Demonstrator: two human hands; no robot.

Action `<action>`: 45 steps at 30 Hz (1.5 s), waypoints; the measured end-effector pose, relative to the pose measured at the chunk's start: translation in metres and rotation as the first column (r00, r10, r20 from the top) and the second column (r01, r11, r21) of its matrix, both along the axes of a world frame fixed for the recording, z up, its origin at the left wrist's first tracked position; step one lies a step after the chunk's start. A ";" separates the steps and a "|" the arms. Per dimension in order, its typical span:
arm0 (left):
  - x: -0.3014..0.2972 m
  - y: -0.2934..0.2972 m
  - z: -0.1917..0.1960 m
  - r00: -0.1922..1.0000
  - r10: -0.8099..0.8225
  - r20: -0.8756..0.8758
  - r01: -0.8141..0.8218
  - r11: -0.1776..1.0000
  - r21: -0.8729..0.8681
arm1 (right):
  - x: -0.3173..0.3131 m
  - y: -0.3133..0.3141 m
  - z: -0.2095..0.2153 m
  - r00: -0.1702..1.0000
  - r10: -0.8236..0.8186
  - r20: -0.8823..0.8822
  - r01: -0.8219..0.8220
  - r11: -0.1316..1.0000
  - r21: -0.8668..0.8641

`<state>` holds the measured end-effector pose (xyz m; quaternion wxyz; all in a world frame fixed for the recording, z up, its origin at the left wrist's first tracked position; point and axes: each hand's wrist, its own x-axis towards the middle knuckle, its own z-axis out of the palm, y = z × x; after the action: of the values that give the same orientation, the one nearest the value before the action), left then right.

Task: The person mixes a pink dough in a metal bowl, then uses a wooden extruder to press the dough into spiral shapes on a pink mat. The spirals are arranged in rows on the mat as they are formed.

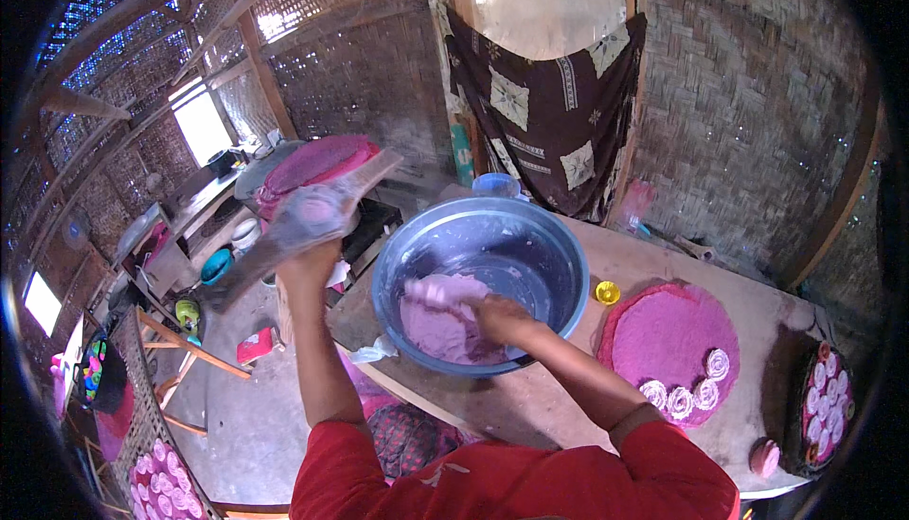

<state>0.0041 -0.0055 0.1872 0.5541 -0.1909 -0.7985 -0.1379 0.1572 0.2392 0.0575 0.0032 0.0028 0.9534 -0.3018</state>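
My left hand (309, 268) is raised left of the basin, closed around a long, flat wooden tool (371, 177). The tool is tilted and blurred by motion, with a rounded part holding something pale pink at its middle. My right hand (504, 321) is down inside a large blue-grey plastic basin (574, 285), at the edge of a mass of pink dough (437, 332). Its fingers look curled; a pale, blurred shape (437, 290) stretches left from them, too smeared to name.
Right of the basin, a round pink mat (663, 331) bears several pale rosettes (718, 364). Nearby are a yellow fluted cup (607, 293) and a tray of rosettes (826, 402). A wooden stand (194, 345) and a red packet (255, 346) are on the left floor.
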 end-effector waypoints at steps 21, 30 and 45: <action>0.168 0.153 -0.052 0.277 -0.476 0.835 0.699 0.696 0.165 | 0.229 0.077 0.071 0.892 -0.425 -0.153 -0.061 0.224 -0.973; 0.240 0.222 -0.070 0.079 -0.292 0.953 0.996 0.073 -0.060 | 0.293 0.095 0.107 0.839 -0.189 -0.510 0.092 0.973 -0.210; 0.295 0.279 -0.135 -0.600 -0.098 0.794 0.744 -0.433 0.509 | 0.386 0.159 0.054 0.983 0.181 -0.012 -0.019 0.039 -0.999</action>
<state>0.2988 0.2738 0.0521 -0.3864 -0.7994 -0.3735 -0.2686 0.5436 0.3984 0.1115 0.0811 -0.0491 0.4768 -0.8739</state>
